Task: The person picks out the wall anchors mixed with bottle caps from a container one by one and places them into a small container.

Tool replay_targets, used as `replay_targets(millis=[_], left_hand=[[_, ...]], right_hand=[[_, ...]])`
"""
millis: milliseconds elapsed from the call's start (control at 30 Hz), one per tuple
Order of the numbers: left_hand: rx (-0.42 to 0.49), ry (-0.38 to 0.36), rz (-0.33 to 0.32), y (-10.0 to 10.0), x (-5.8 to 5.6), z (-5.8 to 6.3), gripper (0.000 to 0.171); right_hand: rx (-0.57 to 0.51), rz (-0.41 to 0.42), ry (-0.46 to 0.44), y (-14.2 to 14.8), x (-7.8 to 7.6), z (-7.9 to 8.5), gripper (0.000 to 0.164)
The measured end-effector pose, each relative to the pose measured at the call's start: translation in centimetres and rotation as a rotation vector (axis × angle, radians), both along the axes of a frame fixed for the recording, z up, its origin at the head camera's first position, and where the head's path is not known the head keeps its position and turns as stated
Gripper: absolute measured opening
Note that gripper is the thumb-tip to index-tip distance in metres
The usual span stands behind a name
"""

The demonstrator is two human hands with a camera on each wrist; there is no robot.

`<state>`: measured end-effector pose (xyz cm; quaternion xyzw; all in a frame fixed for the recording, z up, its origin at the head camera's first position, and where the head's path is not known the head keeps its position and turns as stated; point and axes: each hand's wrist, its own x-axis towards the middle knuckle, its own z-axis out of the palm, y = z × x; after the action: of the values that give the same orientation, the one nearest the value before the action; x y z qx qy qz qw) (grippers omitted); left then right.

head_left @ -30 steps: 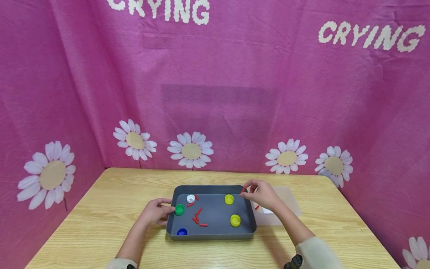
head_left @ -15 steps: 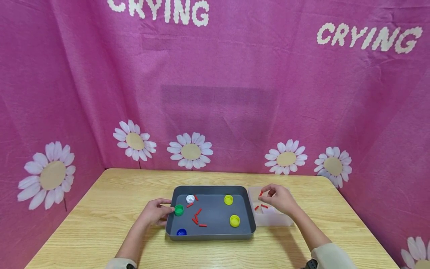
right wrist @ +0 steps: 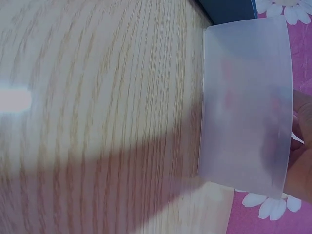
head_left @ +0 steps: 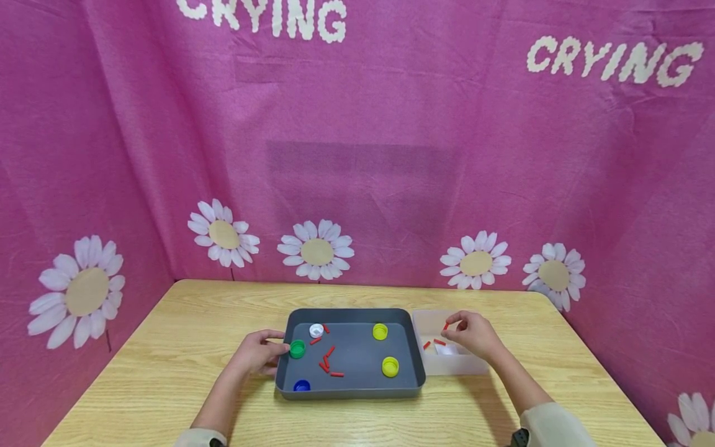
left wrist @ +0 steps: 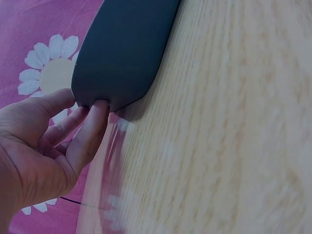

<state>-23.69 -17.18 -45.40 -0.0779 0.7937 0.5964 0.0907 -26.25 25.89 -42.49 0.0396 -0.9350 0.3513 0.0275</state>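
Note:
My left hand (head_left: 260,352) grips the left rim of a dark grey tray (head_left: 357,393), thumb at the rim and fingers against the outer wall in the left wrist view. Over a translucent plastic box (head_left: 455,366) my right hand (head_left: 473,335) pinches a small red stick (head_left: 446,326) between thumb and fingertips. Two more red sticks (head_left: 439,342) lie in the box beside a white piece (head_left: 445,350). In the right wrist view the box wall (right wrist: 246,107) partly hides that hand, and red shapes show blurred through it.
Inside the tray are a white cap (head_left: 316,330), a green cap (head_left: 297,349), a blue cap (head_left: 301,385), two yellow caps (head_left: 390,367) and several red sticks (head_left: 337,374). Tray and box stand side by side on a wooden table (head_left: 223,304). A pink curtain (head_left: 368,186) hangs behind.
My right hand has moved rightward from the tray's right edge to above the box, a red stick still pinched in it. The left hand and tray have stayed nearly still.

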Motion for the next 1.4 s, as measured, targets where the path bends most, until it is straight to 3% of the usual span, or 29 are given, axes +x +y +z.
replay_targets(millis=[1000,1400], left_hand=[[0.014,-0.007,0.003,0.1,0.1,-0.2,0.043],[0.005,0.006,0.006,0.0,0.1,0.0,0.044]], right_hand=[[0.051,-0.003,-0.013,-0.3,-0.1,0.2,0.035],[0.038,0.046,0.092,-2.3,-0.3,1.5,0.023]])
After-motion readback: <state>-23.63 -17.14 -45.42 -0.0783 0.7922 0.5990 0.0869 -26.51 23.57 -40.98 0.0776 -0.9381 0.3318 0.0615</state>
